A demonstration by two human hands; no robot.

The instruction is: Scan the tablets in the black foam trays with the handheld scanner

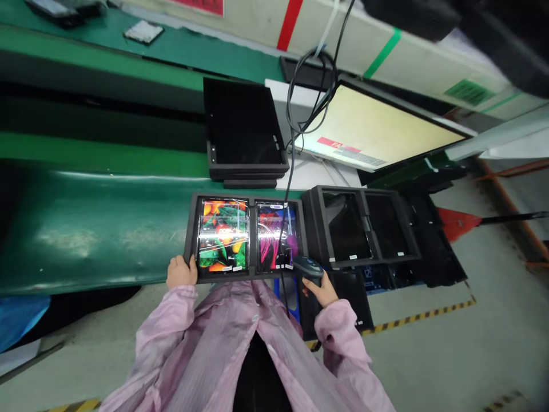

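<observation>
A black foam tray (252,243) lies in front of me, with two lit display panels side by side in it. The left panel (223,234) shows a fruit and leaf picture; the right panel (271,234) shows pink and blue. My left hand (182,272) is closed on the tray's near left corner, thumb on the rim. In my right hand (323,290) is a dark barcode scanner (309,268), its head beside the tray's near right corner and pointing toward the right panel. The scanner's trigger is hidden from view.
Behind the tray is a stack of dark panels in trays (244,126). More stacked trays (369,229) stand to the right. A lit monitor (386,126) leans at the back right. A black cable (291,171) hangs across the tray. Green matting (94,229) covers the bench.
</observation>
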